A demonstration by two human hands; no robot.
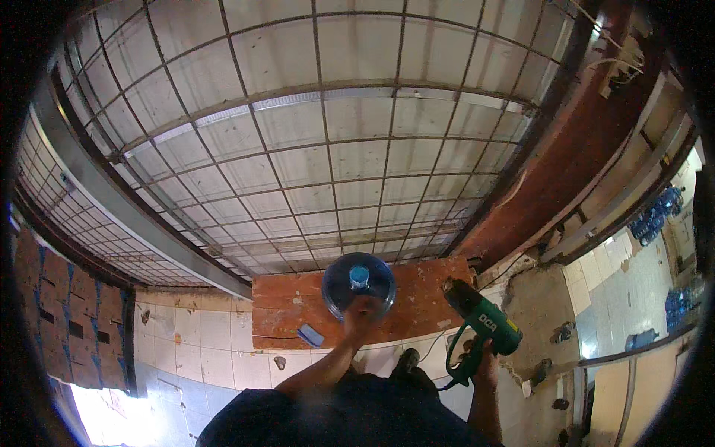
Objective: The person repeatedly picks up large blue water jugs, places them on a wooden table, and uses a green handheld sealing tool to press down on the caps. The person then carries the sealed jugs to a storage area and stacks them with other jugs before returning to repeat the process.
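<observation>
The large clear blue water bottle stands upright on the reddish wooden table, in front of the wire grid, and its light blue cap faces up. The left hand is at the near side of the bottle, over its shoulder; it is a little blurred and seen from above, so I cannot tell if its fingers are clamped on the bottle or only rest against it. The right hand has its fingers closed around the handle of a green heat gun, which is held to the right of the bottle and apart from it. The nozzle points to the upper left, toward the bottle's side of the table. A small blue object lies near the front edge of the table, left of the bottle. In my judgement, if the gun is running and its nozzle turns more to the left, the hot air could burn the left hand, because this hand is so near to the cap. Heat kept too long on one place could also soften the plastic. A careless push by the left hand could slide the bottle or tip it.
</observation>
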